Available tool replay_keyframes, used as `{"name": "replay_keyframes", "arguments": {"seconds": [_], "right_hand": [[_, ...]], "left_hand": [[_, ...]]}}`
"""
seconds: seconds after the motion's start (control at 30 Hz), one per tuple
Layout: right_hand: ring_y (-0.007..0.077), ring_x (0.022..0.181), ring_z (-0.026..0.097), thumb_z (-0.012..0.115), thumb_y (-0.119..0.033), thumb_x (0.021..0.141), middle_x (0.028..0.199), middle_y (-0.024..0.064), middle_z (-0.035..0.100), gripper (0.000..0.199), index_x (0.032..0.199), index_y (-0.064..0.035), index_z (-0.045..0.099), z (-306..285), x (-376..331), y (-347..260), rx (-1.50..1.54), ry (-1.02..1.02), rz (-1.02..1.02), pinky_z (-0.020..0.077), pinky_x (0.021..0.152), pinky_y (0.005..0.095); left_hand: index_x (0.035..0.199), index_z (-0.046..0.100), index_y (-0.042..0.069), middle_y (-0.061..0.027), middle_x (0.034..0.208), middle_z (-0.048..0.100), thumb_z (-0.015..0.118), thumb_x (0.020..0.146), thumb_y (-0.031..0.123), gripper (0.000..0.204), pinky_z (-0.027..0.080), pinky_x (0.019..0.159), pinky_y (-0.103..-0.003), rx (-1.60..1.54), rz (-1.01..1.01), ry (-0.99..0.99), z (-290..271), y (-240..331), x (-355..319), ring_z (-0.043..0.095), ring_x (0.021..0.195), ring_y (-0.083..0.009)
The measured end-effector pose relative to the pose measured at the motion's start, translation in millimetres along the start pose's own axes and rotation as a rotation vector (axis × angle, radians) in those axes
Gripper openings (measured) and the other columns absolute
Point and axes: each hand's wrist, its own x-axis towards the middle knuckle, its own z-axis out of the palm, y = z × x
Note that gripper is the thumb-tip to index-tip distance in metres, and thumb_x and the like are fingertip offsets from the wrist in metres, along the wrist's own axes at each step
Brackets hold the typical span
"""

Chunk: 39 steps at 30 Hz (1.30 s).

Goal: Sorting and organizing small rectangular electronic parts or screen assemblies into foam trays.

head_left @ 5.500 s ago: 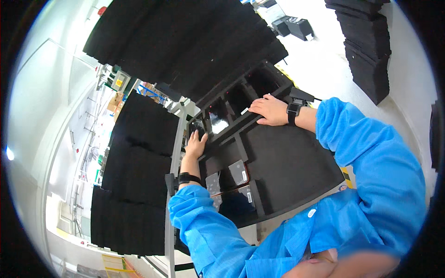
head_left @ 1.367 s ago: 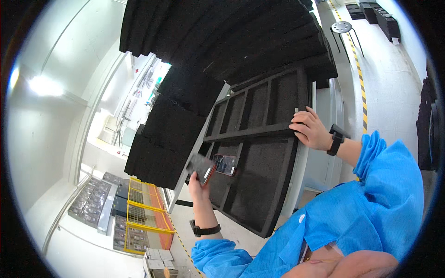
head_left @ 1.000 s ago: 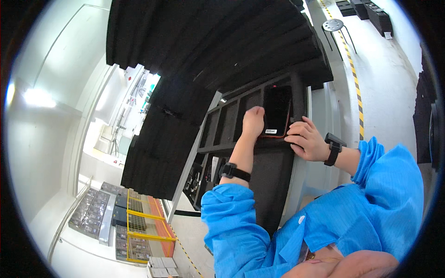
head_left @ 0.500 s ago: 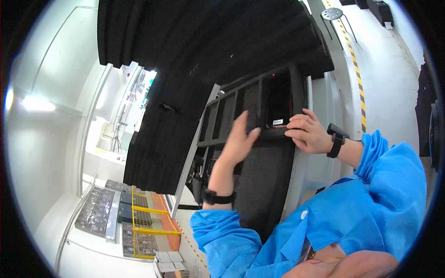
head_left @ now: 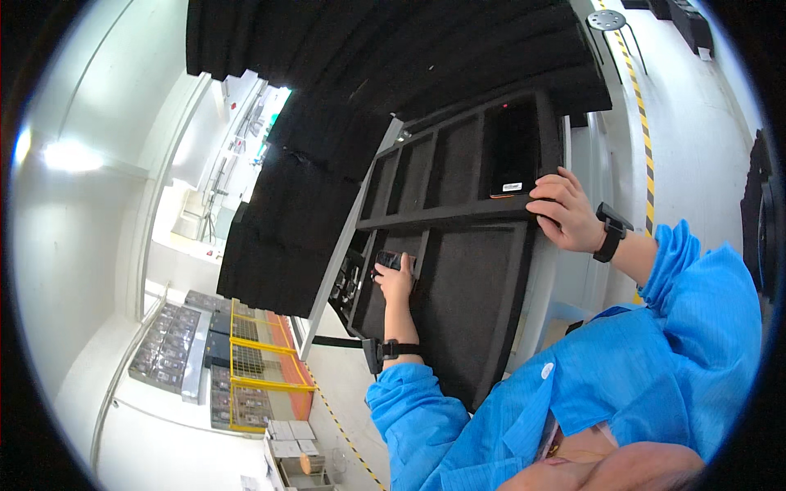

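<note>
A black foam tray (head_left: 468, 214) with several compartments lies in front of me. My left hand (head_left: 395, 280) is at its near left part, thumb and fingers closed round the sides of a small dark, glossy rectangular device (head_left: 388, 260). My palm partly hides this device. At the tray's right side, my right hand (head_left: 569, 214) has its fingers curled over the foam rim. Just left of those fingers, a larger flat black device (head_left: 512, 151) with a white label and a small red spot sits in a far compartment.
Stacked black foam sheets (head_left: 327, 98) rise beyond and left of the tray. A white frame post (head_left: 348, 221) runs along its left side. Farther off are a yellow rail (head_left: 262, 380), a round stool (head_left: 607, 20) and yellow-black floor tape (head_left: 646, 139).
My left hand has moved from above the tray's middle down to the near left and closed on the small device. My right hand keeps to the tray's right rim. The view has shifted slightly.
</note>
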Motion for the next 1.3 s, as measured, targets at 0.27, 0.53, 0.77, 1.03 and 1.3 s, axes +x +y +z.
{"name": "replay_keyframes", "arguments": {"seconds": [0.27, 0.53, 0.77, 1.03, 1.3], "right_hand": [[0.0217, 0.104, 0.042, 0.055, -0.004, 0.068, 0.1, 0.0031, 0.046, 0.028, 0.094, -0.0138, 0.051, 2, -1, -3, -0.005, 0.028, 0.018, 0.022, 0.096, 0.0422], [0.0214, 0.104, 0.042, 0.054, -0.004, 0.068, 0.099, 0.0027, 0.046, 0.028, 0.095, -0.0146, 0.051, 3, -4, 1, 0.015, 0.045, 0.019, 0.0211, 0.096, 0.0429], [0.0212, 0.104, 0.042, 0.053, -0.004, 0.069, 0.099, 0.0027, 0.046, 0.029, 0.095, -0.0159, 0.051, 7, 0, -1, 0.041, 0.059, 0.004, 0.0209, 0.096, 0.0432], [0.0201, 0.105, 0.042, 0.053, -0.002, 0.07, 0.1, 0.0023, 0.047, 0.03, 0.096, -0.0167, 0.051, -1, -6, 4, 0.041, -0.008, -0.002, 0.02, 0.097, 0.0424], [0.0201, 0.105, 0.042, 0.054, -0.003, 0.069, 0.103, 0.0025, 0.046, 0.033, 0.098, -0.0171, 0.051, 0, -6, 5, 0.066, -0.007, -0.026, 0.0204, 0.096, 0.042]], "left_hand": [[0.099, 0.046, -0.008, -0.0149, 0.093, 0.052, 0.065, 0.069, 0.019, 0.044, 0.041, 0.063, -0.032, -0.775, -0.295, -0.057, 9, -26, 31, 0.052, 0.08, -0.023], [0.09, 0.051, 0.0, -0.0065, 0.067, 0.055, 0.058, 0.073, 0.02, 0.028, 0.039, 0.044, -0.031, -0.978, -0.476, -0.174, -25, 24, 11, 0.051, 0.051, -0.0178], [0.088, 0.047, 0.005, -0.0041, 0.057, 0.048, 0.044, 0.082, 0.017, 0.013, 0.039, 0.039, -0.027, -1.159, -0.386, -0.542, -4, -3, 46, 0.047, 0.043, -0.0159], [0.068, 0.045, 0.008, -0.0033, 0.055, 0.047, 0.046, 0.079, 0.018, 0.015, 0.037, 0.038, -0.022, -1.331, -0.335, -0.181, -66, 16, 13, 0.046, 0.043, -0.0107], [0.084, 0.052, -0.002, -0.0054, 0.082, 0.055, 0.046, 0.079, 0.012, 0.016, 0.043, 0.067, -0.033, -1.227, 0.21, -0.394, -67, 150, -19, 0.053, 0.078, -0.0176]]}}
